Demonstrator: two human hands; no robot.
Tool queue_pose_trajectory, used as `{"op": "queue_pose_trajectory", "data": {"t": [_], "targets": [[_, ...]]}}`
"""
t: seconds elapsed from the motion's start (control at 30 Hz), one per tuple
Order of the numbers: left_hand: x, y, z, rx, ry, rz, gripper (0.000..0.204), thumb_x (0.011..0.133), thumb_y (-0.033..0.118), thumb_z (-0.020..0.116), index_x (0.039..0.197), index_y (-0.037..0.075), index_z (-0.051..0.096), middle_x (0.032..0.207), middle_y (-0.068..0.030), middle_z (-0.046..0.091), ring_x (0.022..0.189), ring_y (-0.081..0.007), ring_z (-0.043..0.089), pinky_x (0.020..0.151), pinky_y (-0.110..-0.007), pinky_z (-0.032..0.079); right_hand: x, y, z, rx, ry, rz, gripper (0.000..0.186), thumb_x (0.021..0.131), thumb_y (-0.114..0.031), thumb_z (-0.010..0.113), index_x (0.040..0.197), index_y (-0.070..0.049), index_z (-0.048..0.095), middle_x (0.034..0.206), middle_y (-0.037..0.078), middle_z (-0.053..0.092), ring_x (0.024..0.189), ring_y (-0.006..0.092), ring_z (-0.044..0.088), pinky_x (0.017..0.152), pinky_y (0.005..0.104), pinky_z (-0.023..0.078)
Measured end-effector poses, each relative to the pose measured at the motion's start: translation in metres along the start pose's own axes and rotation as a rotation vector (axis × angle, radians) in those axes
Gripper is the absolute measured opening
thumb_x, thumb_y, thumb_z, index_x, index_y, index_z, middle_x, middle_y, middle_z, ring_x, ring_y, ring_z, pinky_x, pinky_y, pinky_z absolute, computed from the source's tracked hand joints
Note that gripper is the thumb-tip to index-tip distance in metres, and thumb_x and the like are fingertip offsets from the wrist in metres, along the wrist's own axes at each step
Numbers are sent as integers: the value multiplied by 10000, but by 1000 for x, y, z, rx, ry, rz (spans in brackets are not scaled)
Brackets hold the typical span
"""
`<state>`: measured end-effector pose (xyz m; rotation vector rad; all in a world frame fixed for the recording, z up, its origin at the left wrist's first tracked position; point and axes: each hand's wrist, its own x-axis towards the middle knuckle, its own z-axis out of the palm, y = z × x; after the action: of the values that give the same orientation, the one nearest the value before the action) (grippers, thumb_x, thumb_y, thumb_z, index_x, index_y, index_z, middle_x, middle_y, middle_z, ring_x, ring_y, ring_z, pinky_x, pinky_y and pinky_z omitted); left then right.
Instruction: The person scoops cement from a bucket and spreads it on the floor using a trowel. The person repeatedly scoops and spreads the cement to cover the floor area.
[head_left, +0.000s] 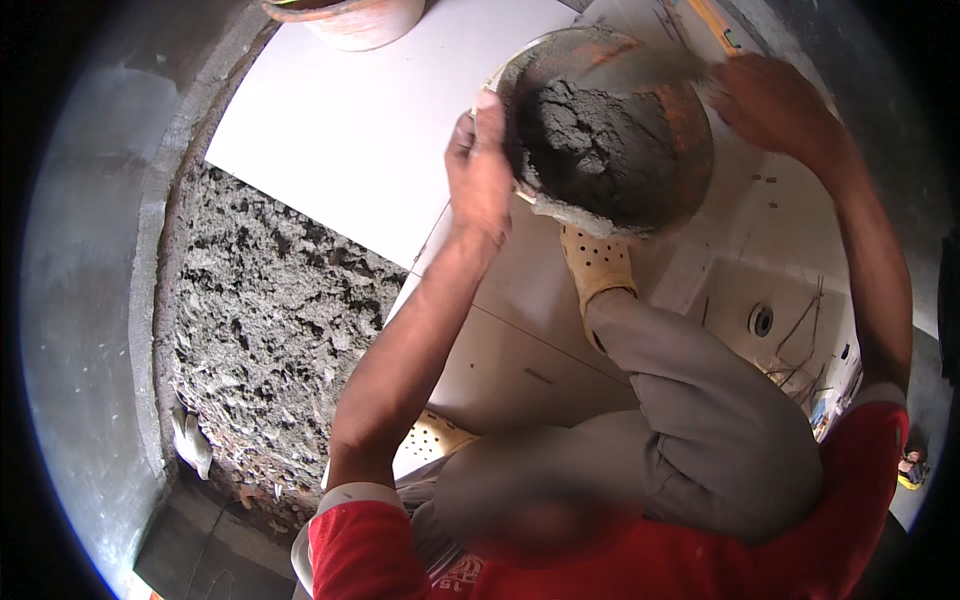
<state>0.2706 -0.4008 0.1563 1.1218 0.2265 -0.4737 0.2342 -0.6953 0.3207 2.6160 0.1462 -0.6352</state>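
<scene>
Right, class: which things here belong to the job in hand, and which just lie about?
Likely in the job: tub, left hand on its rim; grey mortar inside; blurred tool in the right hand; rough grey bed; white tile.

Apparently lying about: white scrap; small round thing.

Bowl [693, 155] before you, mortar [600, 150] inside. Your left hand [480, 170] at bowl's left rim; right hand [775, 105] beyond right rim, tool [640, 70] reaching from it over bowl's far side. Bucket [362, 27] ahead, left, on tiles [340, 120]. Mortar bed [290, 280] left of your left forearm [410, 345]. One shoe [600, 262] on near side of bowl. Ring [761, 319] right of your shin.
</scene>
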Motion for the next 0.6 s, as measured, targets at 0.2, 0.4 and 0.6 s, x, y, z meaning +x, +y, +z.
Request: {"op": "queue_pose_trajectory", "data": {"t": [0.2, 0.4, 0.6], "targets": [[14, 7, 11, -53, 32, 10, 497, 1104, 433, 553, 1088, -40, 704, 982, -52, 700, 886, -140, 585, 826, -285, 512, 22, -92, 42, -127, 275, -274, 235, 834, -84, 679, 1037, 32, 707, 963, 175, 714, 942, 284, 717, 807, 415, 586], [0, -3, 27, 197, -25, 198, 431, 1109, 391, 563, 1031, -5, 712, 813, 14, 626, 732, -81, 488, 678, -261, 435, -71, -73, 73, 294, 126, -97, 233, 968, -110, 619, 1121, 60, 665, 1176, 234, 682, 1032, 404, 695, 911, 477, 556], [-37, -6, 72, 309, -235, 381, 402, 1104, 334, 572, 971, -29, 679, 736, -43, 565, 708, -140, 486, 671, -318, 440, -135, -27, 89, 479, 187, 473, 250, 1017, -178, 581, 1143, 26, 652, 1120, 245, 702, 1032, 466, 664, 941, 526, 513]]}}
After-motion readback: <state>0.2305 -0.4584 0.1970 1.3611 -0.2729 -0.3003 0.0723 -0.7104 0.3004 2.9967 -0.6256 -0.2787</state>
